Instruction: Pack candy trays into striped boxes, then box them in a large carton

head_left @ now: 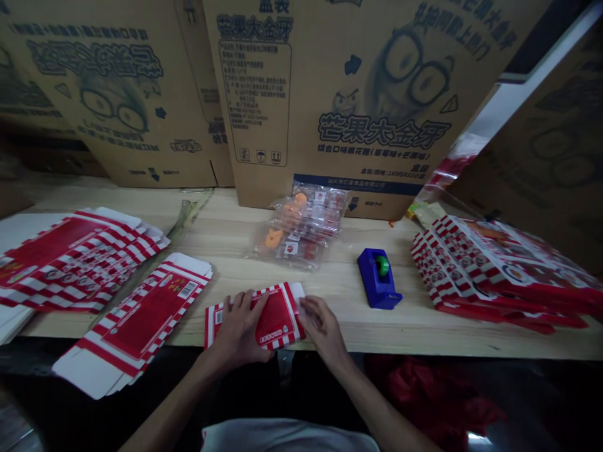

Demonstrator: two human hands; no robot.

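Observation:
A small red-and-white checked carton lies at the near edge of the wooden table. My left hand presses flat on its left half with fingers spread. At the carton's right end, my right hand has its fingers curled against the white end flap. Beyond the carton lies a clear bag of small orange-and-red packets.
A flat unfolded carton overhangs the table edge at left, with a fanned stack of flat cartons behind it. A blue tape dispenser stands right of centre. Folded cartons are piled at right. Large brown shipping boxes line the back.

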